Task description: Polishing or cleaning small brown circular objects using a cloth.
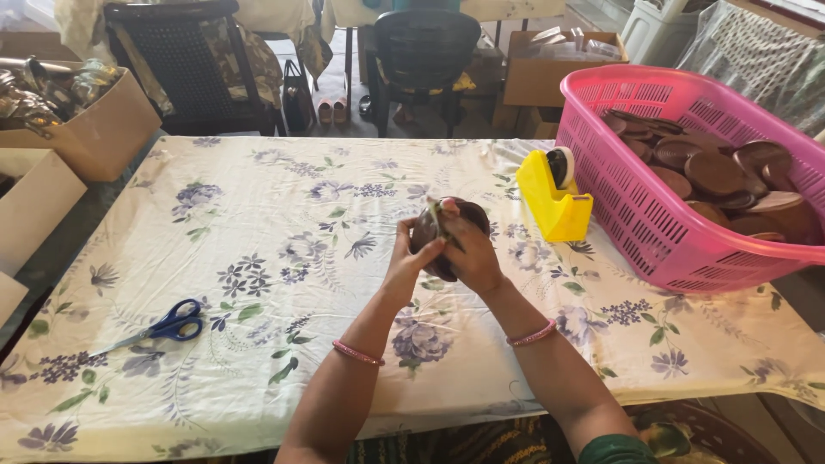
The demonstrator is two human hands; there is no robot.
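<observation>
Underneath everything, a table (pixel 258 361) carries a white cloth (pixel 284 215) printed with blue flowers. On its right side stands a pink basket (pixel 636 215) piled with brown discs (pixel 713 172). Cardboard boxes (pixel 94 129) sit at the left edge, one stuffed with shiny wrapping. Just left of the basket is a yellow tape dispenser (pixel 550 202). Blue-handled scissors (pixel 163 326) lie well apart, toward the near left. Above the cloth's middle, both hands meet around one brown disc (pixel 434 258), raised off the table. The left hand (pixel 408 258) cups it from the left, fingers curled closed on it; the right hand (pixel 473 249) grips its right edge, pinching a thin strip at the top. Pink bangles (pixel 531 335) ring both wrists.
</observation>
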